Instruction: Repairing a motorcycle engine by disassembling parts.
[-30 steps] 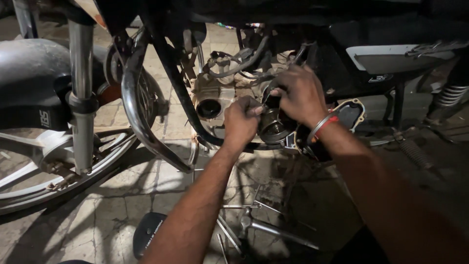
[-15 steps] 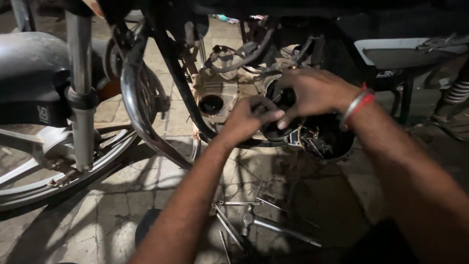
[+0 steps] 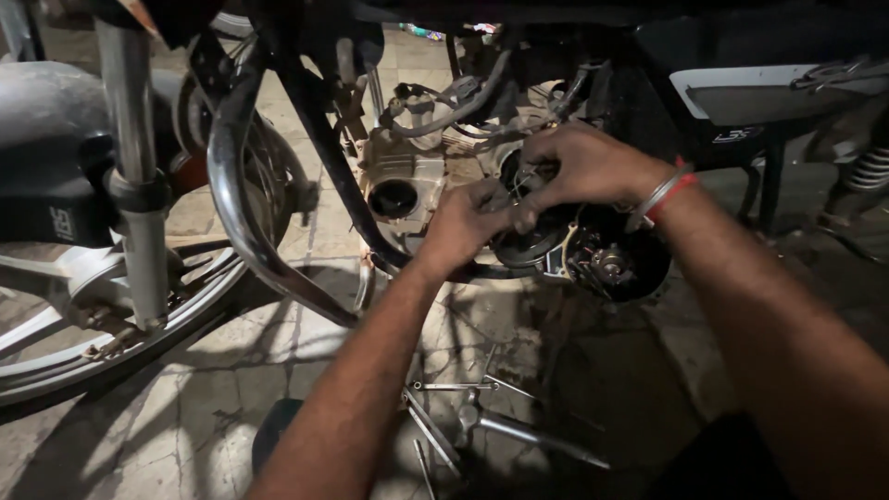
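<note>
Both my hands work at the open side of a motorcycle engine (image 3: 407, 181). My left hand (image 3: 468, 227) grips the edge of a round dark part (image 3: 532, 243) set in the opened engine case (image 3: 616, 264). My right hand (image 3: 579, 167), with a bangle and red thread at the wrist, closes over the top of the same round part, fingertips meeting those of the left hand. Gears and small metal pieces show inside the case to the right of my hands.
The front wheel (image 3: 111, 315) and fork tube (image 3: 139, 185) stand at left, with a curved crash guard bar (image 3: 241, 204) beside them. Several wrenches and metal tools (image 3: 482, 421) lie on the tiled floor below my arms. A white side panel (image 3: 778, 93) is upper right.
The view has shifted, with the engine now lower right of its earlier spot. My right hand moved up over the round part; my left hand stays on its edge.
</note>
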